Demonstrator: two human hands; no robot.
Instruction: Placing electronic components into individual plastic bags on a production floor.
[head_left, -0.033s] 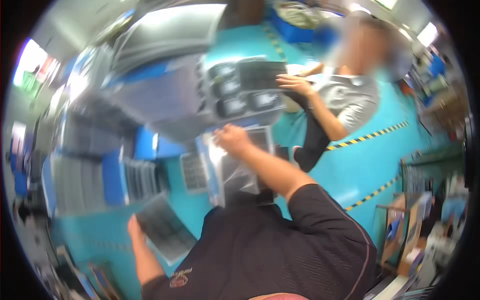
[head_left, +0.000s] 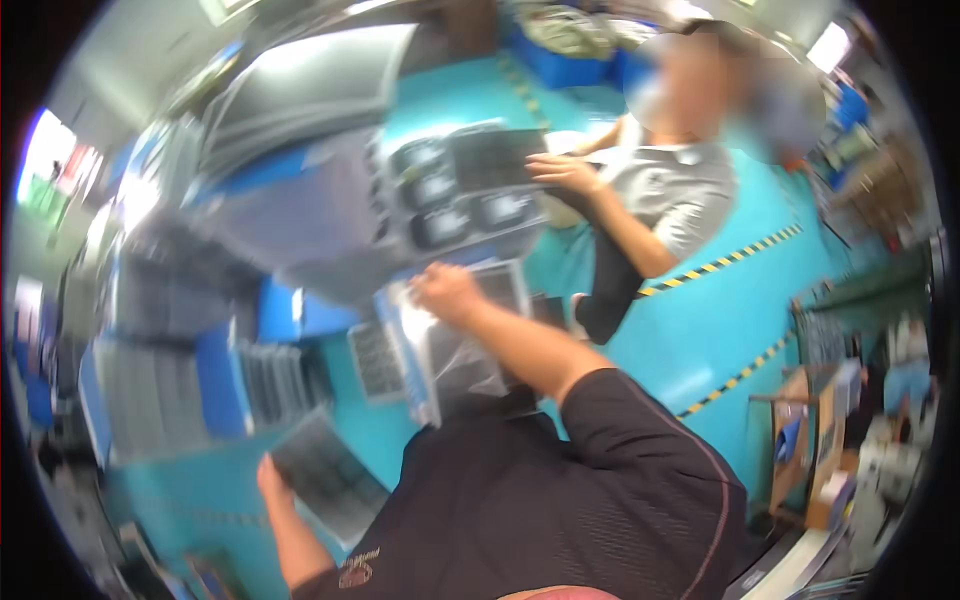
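While your left hand (head_left: 272, 487) pinches the dark panel (head_left: 330, 475) at its left edge, left of the white-edged stack (head_left: 419, 365) and nearer you, your right hand (head_left: 447, 292) bends over that stack's far end.

Handling note: support the panel by its rim and avoid flexing it, as it looks thin; right-hand grip cannot be told, fingers curled and blurred. Beyond the stack: work surface (head_left: 508, 243) with black rounded pieces (head_left: 438, 229). Further left of it: upright sheets (head_left: 150, 385). Right of it: seated co-worker (head_left: 680, 195), teal floor (head_left: 660, 350), striped tape (head_left: 725, 266).
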